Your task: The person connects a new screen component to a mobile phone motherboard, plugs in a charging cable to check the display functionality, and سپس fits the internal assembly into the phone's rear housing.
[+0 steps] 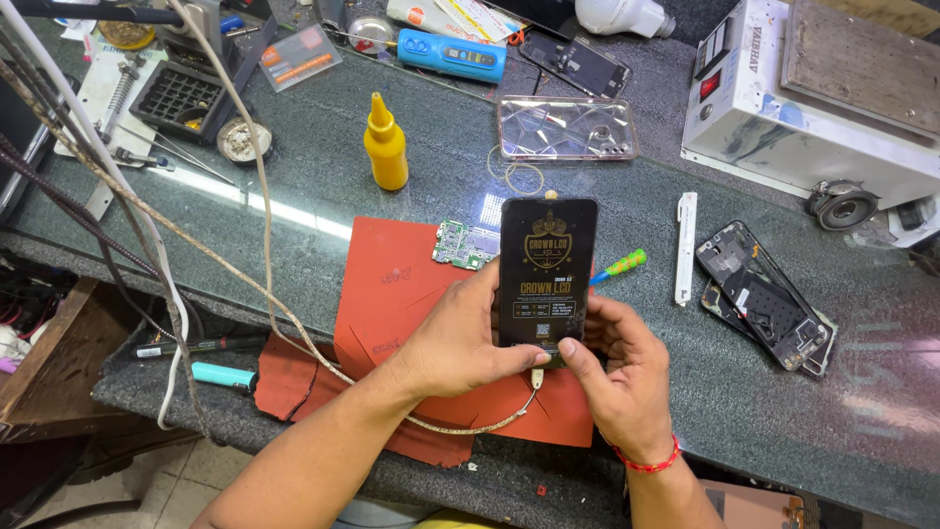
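Black phone upright at centre over red mat, gripped low by both hands; left hand at 8 o'clock, thumb pressed on lower edge; right hand at 4 o'clock, thumb and forefinger pinched on cable plug at 6 o'clock; yellow bottle at 11 o'clock; circuit board just beside at 9 o'clock.

A yellow plastic squeeze bottle is stood far left on the dark stone tabletop. A clear phone case is laid right of it. A stripped phone frame is seen at right, beside a white plastic bar. A white heating machine is placed far right.
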